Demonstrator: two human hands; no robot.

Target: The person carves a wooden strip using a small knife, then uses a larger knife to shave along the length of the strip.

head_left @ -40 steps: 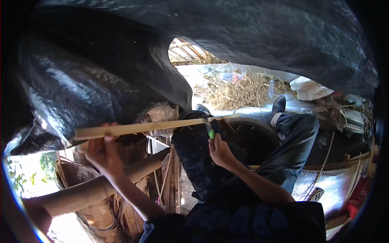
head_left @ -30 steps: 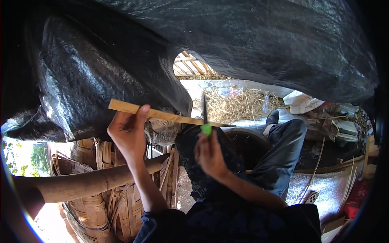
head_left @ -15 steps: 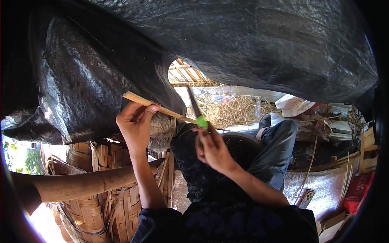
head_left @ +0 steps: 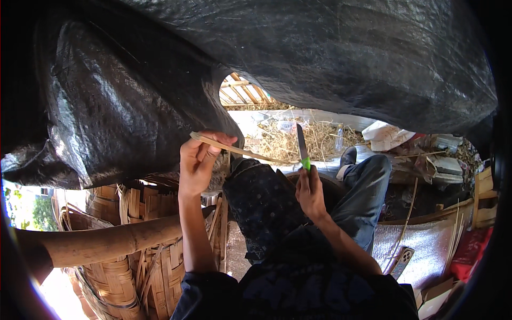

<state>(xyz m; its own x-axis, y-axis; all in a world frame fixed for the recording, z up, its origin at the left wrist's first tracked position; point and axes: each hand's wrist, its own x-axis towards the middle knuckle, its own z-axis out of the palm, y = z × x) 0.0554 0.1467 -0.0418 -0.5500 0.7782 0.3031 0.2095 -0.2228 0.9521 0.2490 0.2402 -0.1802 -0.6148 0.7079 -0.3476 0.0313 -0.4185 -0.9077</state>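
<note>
Hanging at the top, a black tarp (head_left: 346, 58) runs out of view.
Lower left, a basket (head_left: 114, 282) is partly hidden by a cut-off pole (head_left: 117, 244). A strip (head_left: 245, 152) slants rightward from the left hand (head_left: 200, 165), whose fingers pinch it; the right hand (head_left: 311, 194) wraps its fingers round a knife (head_left: 302, 145), covering much of its handle. Whether strip and knife touch is hard to tell.

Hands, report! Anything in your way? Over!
Left hand holds thin pale strip, slightly bowed. Right hand holds green-handled knife near strip's far end. Black sheet hangs ahead; knife looks unobstructed.
</note>
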